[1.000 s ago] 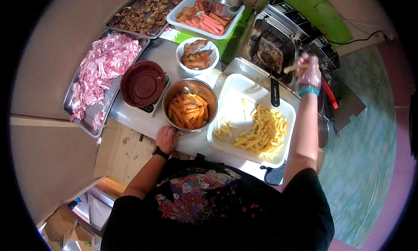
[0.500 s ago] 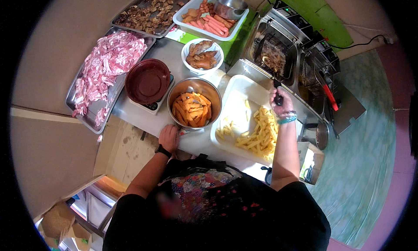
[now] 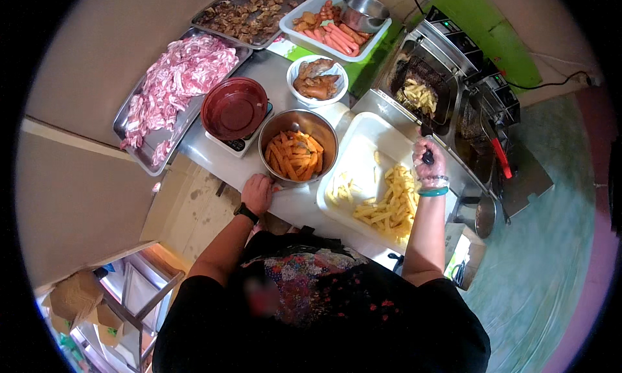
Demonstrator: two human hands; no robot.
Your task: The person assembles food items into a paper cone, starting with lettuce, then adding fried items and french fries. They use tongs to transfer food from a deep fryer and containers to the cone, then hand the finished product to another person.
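My right hand is closed round the black handle of a fryer basket. The wire basket sits at the left well of the fryer, with pale fries heaped in it. Below that hand, a white tub holds more cut fries. On the table's near edge rests my left hand, its fingers lying on the surface with nothing seen in them. It is beside a steel pot of orange battered strips.
A brown bowl sits on a scale. Around the back are trays of raw meat and browned pieces, a tub of sausages and a white bowl of cooked meat. A red-handled basket occupies the right fryer well.
The fries in the basket show more plainly and paler, where dark, frothy oil showed before. My right hand still grips the handle; my left stays at the table edge. The whole view has shifted slightly.
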